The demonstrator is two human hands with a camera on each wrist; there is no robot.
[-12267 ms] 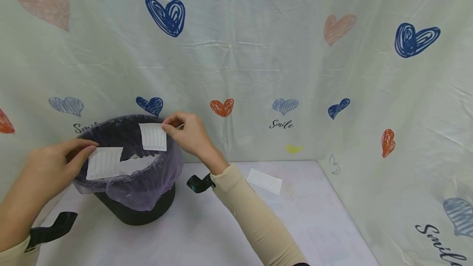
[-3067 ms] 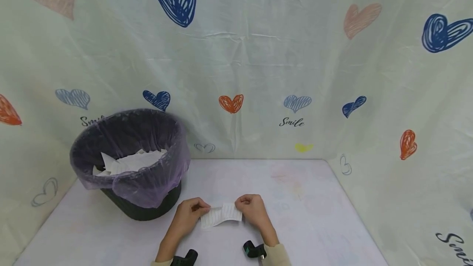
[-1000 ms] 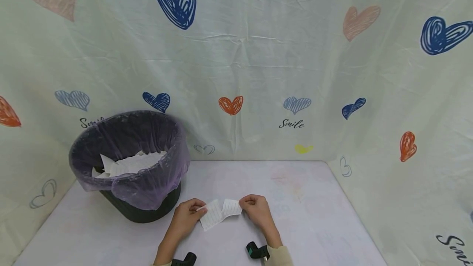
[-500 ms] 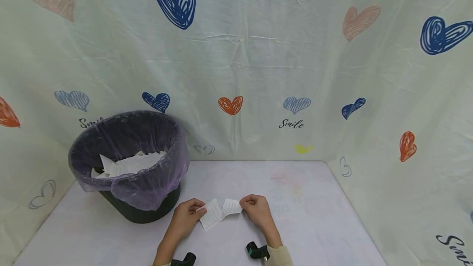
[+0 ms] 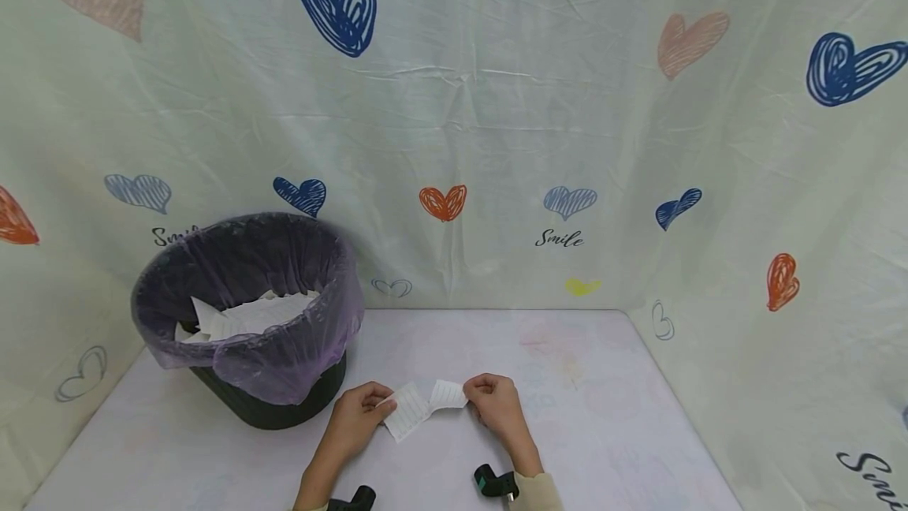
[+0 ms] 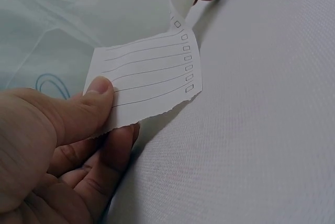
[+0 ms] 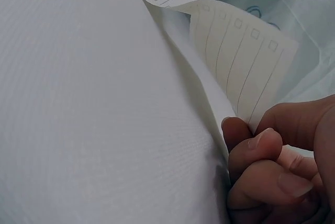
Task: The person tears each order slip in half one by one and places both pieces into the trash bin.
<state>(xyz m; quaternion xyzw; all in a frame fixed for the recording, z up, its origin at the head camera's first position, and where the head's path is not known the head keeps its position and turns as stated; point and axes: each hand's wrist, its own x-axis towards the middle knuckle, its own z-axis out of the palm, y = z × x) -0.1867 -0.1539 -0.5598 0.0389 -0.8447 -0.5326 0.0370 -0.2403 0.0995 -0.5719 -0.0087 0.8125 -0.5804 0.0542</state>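
A small lined paper sheet [image 5: 406, 414] with a row of checkboxes is partly torn across. In the right wrist view its two parts still look joined at a narrow spot beside the checkboxes. My left hand [image 5: 356, 419] pinches the left part, thumb [image 6: 99, 93] on top and fingers beneath. The right part [image 7: 241, 56] bends upward, and my right hand [image 5: 498, 412] pinches its outer edge between thumb and curled fingers. Both hands are low over the white table, near its front.
A dark bin [image 5: 273, 408] with a purple liner [image 5: 284, 365] stands at the left and has white paper pieces [image 5: 262, 312] inside. A heart-printed curtain [image 5: 496, 124] closes off the back and sides of the table [image 5: 589, 416].
Earlier, both hands held paper pieces over the bin and a sheet lay on the table. Since then a sheet has been taken up, its tear has widened, and my right hand has shifted slightly right.
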